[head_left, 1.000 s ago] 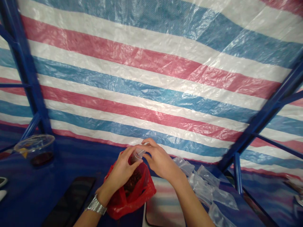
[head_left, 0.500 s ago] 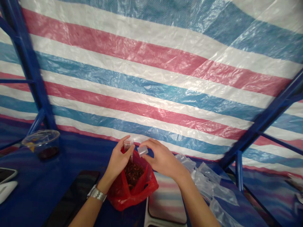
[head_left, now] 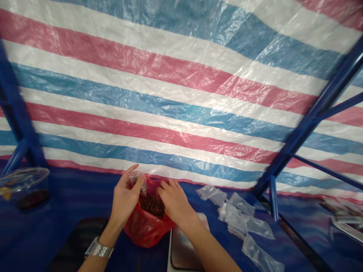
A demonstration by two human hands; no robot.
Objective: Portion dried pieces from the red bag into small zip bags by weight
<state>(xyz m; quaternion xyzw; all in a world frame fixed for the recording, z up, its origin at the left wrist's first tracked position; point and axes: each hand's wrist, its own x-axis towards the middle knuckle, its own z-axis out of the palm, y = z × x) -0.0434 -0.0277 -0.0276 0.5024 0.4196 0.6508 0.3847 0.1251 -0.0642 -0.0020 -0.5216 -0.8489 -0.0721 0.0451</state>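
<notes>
My left hand [head_left: 126, 192] pinches a small clear plastic bag [head_left: 143, 187] above the back left of a red plastic bag [head_left: 149, 232]. The red bag stands open and holds dark reddish-brown dried bits [head_left: 152, 206]. My right hand [head_left: 174, 202] is at the bag's right side, its curled fingers reaching down to the mouth. Its fingertips, and whatever they hold, are hidden. A silver watch [head_left: 99, 248] circles my left wrist. Beneath my right forearm lies a scale [head_left: 184, 249] with a shiny metal plate.
Several clear zip bags [head_left: 238, 217] lie on the blue table [head_left: 215, 241] at right. A dark flat object [head_left: 79, 241] rests at left, near a clear tub [head_left: 31, 189] with dark contents. Blue frame bars [head_left: 300, 128] and a striped tarp [head_left: 170, 94] stand behind.
My right hand has come down to the red bag's mouth; the small clear plastic piece it held is out of sight. My left hand still holds the clear bag. The view has shifted right.
</notes>
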